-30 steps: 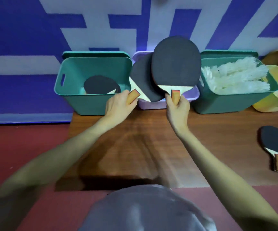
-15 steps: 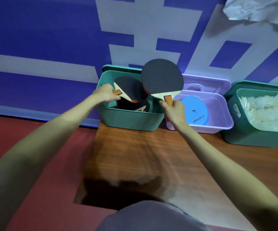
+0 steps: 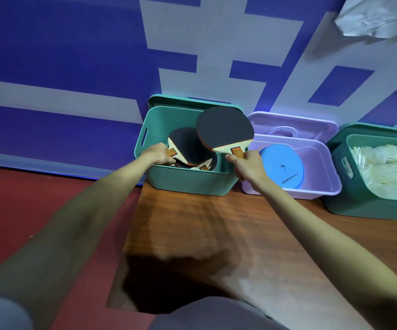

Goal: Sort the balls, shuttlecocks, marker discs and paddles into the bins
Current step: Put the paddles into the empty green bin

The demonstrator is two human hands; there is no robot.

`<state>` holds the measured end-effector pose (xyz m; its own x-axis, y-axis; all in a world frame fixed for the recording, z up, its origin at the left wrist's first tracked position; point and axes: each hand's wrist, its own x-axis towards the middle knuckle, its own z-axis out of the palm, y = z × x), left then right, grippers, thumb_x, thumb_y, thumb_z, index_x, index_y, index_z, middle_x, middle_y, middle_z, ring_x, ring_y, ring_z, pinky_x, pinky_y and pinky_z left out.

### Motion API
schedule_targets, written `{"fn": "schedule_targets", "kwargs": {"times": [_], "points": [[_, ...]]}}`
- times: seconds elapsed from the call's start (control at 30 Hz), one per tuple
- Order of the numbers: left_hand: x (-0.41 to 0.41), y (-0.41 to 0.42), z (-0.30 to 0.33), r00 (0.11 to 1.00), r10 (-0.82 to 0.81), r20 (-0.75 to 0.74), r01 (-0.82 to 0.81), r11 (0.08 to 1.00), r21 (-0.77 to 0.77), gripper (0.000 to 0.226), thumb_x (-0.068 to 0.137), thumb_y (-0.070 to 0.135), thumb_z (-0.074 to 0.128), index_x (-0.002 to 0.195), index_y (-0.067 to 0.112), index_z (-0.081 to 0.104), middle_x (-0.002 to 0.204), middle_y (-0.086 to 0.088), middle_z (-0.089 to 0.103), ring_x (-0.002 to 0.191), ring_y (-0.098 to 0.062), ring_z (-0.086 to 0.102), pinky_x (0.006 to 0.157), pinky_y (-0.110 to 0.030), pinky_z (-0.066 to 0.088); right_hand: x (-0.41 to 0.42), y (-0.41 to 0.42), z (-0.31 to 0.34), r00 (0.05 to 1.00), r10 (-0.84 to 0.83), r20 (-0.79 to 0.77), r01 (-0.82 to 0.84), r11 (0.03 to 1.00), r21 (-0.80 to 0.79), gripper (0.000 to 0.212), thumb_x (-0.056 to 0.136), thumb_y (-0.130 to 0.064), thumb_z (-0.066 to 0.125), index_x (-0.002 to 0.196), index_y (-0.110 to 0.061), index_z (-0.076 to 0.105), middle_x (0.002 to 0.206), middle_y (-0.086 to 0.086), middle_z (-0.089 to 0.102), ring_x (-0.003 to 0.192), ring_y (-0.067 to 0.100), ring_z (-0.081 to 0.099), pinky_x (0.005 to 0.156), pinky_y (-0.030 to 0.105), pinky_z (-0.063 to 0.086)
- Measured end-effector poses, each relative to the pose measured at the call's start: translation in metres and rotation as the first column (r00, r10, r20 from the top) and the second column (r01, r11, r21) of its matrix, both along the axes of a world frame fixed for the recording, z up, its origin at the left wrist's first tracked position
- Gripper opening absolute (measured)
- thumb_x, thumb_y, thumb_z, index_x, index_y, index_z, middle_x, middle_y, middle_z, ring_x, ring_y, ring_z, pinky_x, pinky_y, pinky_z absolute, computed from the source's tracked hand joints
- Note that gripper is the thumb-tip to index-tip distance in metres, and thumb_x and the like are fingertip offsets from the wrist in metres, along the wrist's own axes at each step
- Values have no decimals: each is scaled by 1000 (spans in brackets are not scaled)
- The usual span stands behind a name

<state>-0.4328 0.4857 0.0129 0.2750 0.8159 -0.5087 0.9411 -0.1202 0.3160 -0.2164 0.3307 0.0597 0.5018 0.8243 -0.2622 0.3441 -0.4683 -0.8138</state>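
My left hand [image 3: 157, 156] grips the handle of a black paddle [image 3: 186, 148] that lies low inside the teal bin [image 3: 188, 184], on top of another paddle [image 3: 205, 166]. My right hand [image 3: 246, 166] grips the handle of a second black paddle [image 3: 224, 128], held tilted over the bin's right rim, its blade above the opening. A stack of blue marker discs [image 3: 282, 170] lies in the lilac bin [image 3: 316, 189] to the right. White shuttlecocks [image 3: 387, 170] fill the dark green bin [image 3: 359, 206] at far right.
The bins stand in a row along a blue and white wall, on a wooden board [image 3: 204, 225] over a red floor [image 3: 26, 198]. A lid stands behind the teal bin and behind the lilac bin. Crumpled white sheet [image 3: 378, 15] hangs at top right.
Both hands have carried their paddles left from in front of the lilac bin to the teal bin. The left paddle has gone down inside; the right paddle has dropped lower over the rim.
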Motion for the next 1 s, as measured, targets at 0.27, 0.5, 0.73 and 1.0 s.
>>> {"fn": "schedule_targets", "kwargs": {"times": [0.27, 0.5, 0.73, 1.0], "points": [[-1, 0, 12, 995, -28, -101, 34, 997, 63, 20, 84, 26, 67, 90, 9, 58, 103, -12, 65, 99, -32, 61, 82, -38, 48, -3, 23, -1, 993, 114, -23, -116, 984, -136, 32, 83, -20, 65, 59, -11, 46, 46, 5, 44, 41, 22, 42, 44, 27, 35], [-15, -6, 26, 1000, 20, 23, -26, 952, 306, 19, 89, 17, 53, 97, 6, 65, 100, -15, 66, 96, -39, 60, 77, -39, 48, -20, 60, -7, 955, 285, -85, -297, 902, -314, 14, 78, -6, 60, 68, -7, 52, 54, 9, 48, 27, 11, 34, 33, 14, 27], [-34, -19, 28, 989, 32, 142, -79, 939, 335, 8, 87, 15, 54, 83, 17, 60, 95, -8, 68, 92, -30, 62, 72, -35, 49, -32, 82, -31, 950, 290, -114, -312, 895, -318, 7, 84, -10, 59, 89, -7, 54, 53, 6, 44, 34, 12, 38, 32, 13, 30], [-28, -28, 26, 985, 45, 167, -103, 930, 353, 16, 85, 14, 53, 94, 14, 66, 95, -6, 69, 93, -30, 62, 75, -37, 52, -22, 77, -47, 898, 438, 38, -399, 849, -346, 40, 87, -27, 67, 119, -6, 57, 114, 7, 61, 106, 22, 58, 84, 26, 42]]}}
